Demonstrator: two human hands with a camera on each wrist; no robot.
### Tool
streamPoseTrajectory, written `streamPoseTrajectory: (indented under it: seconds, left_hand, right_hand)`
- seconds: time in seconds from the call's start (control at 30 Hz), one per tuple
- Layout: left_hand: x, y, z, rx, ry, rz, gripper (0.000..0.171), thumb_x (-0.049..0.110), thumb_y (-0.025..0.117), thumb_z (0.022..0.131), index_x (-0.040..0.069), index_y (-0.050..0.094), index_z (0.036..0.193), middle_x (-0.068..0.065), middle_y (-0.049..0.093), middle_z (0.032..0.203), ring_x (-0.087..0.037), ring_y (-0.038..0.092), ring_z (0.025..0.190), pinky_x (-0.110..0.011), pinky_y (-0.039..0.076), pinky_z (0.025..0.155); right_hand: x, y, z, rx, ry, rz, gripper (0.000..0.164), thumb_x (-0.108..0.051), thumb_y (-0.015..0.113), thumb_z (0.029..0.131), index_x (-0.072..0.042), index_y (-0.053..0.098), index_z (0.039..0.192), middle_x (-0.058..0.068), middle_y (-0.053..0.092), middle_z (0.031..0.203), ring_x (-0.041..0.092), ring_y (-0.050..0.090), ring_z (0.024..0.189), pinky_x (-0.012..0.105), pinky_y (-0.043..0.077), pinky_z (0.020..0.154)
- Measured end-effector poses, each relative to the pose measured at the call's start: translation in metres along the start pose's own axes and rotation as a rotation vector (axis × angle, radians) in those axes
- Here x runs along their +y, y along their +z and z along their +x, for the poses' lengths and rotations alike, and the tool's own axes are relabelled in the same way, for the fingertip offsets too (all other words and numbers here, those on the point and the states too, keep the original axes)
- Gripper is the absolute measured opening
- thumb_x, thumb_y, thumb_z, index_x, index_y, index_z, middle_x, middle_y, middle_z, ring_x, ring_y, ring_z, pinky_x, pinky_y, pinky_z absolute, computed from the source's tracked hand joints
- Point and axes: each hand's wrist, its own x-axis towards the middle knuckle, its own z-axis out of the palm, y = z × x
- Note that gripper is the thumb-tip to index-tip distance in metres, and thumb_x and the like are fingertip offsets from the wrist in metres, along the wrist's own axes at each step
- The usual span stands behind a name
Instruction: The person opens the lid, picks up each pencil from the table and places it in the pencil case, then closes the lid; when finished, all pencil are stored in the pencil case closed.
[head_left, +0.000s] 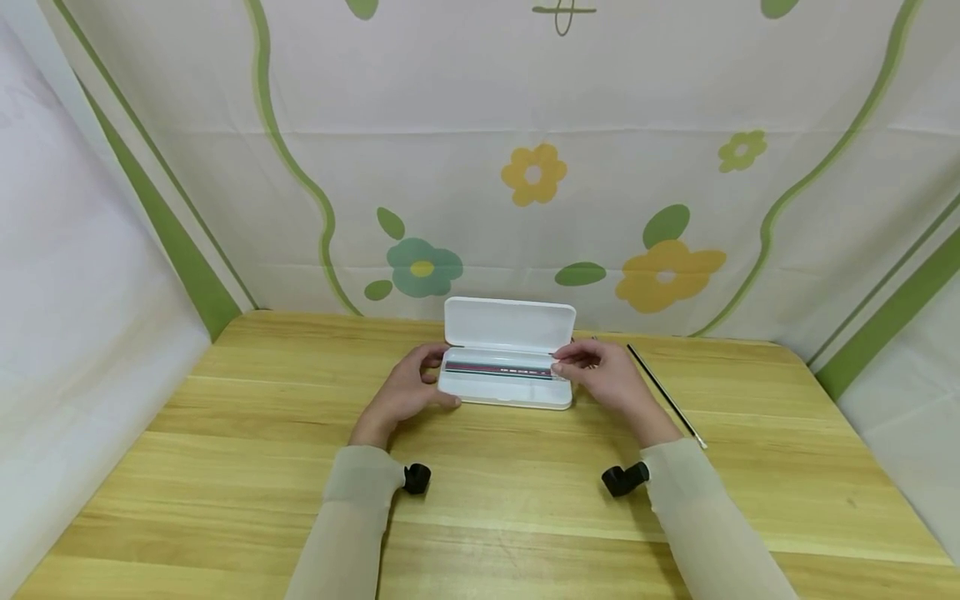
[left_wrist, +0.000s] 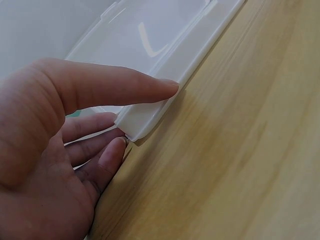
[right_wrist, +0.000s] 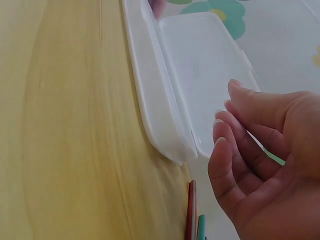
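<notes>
A white pencil case (head_left: 504, 393) lies on the table with its lid (head_left: 510, 323) raised at the back. Inside it, several slim pencils (head_left: 495, 369), maroon and green among them, lie lengthwise. My left hand (head_left: 405, 387) holds the case's left end, its thumb along the front rim and other fingers around the end, as the left wrist view shows. Over the right end hovers my right hand (head_left: 603, 375), fingers bent and thumb close to the index finger. Nothing shows between its fingertips in the right wrist view (right_wrist: 260, 145).
A thin black stick with a pale tip (head_left: 666, 396), possibly a pencil, lies slanted right of my right hand. Beyond the case's end, the right wrist view shows a red pencil (right_wrist: 191, 210) and a green one (right_wrist: 201, 227). Flowered cloth (head_left: 465, 200) hangs behind the wooden table (head_left: 480, 517).
</notes>
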Motion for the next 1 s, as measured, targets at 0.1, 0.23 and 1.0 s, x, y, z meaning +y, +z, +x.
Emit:
streamPoseTrajectory:
  seconds: [0.1, 0.23, 1.0]
  left_hand:
    - [0.000, 0.001, 0.000, -0.001, -0.002, 0.001, 0.088, 0.002, 0.091, 0.078, 0.012, 0.051, 0.156, -0.014, 0.057, 0.153, -0.036, 0.059, 0.130, -0.051, 0.049, 0.114]
    - [0.001, 0.002, 0.001, 0.003, -0.010, 0.002, 0.089, 0.000, 0.091, 0.077, 0.011, 0.052, 0.156, -0.014, 0.057, 0.153, -0.036, 0.059, 0.131, -0.051, 0.050, 0.115]
    - [0.009, -0.002, -0.001, -0.030, -0.001, 0.053, 0.088, -0.008, 0.091, 0.072, 0.001, 0.053, 0.151, -0.021, 0.057, 0.146, -0.036, 0.057, 0.128, -0.049, 0.051, 0.111]
  right_hand:
    - [0.003, -0.001, -0.005, 0.014, -0.011, 0.006, 0.027, -0.026, 0.081, 0.098, -0.008, 0.079, 0.118, 0.011, 0.077, 0.114, 0.022, 0.066, 0.096, 0.026, 0.053, 0.074]
    - [0.005, -0.002, -0.010, 0.028, -0.025, 0.008, 0.027, -0.027, 0.081, 0.098, -0.009, 0.080, 0.117, 0.012, 0.076, 0.119, 0.021, 0.064, 0.096, 0.025, 0.052, 0.072]
    - [0.002, -0.015, -0.024, 0.070, 0.071, 0.027, 0.035, -0.034, 0.082, 0.097, -0.011, 0.079, 0.123, 0.006, 0.075, 0.116, 0.020, 0.063, 0.102, 0.029, 0.051, 0.081]
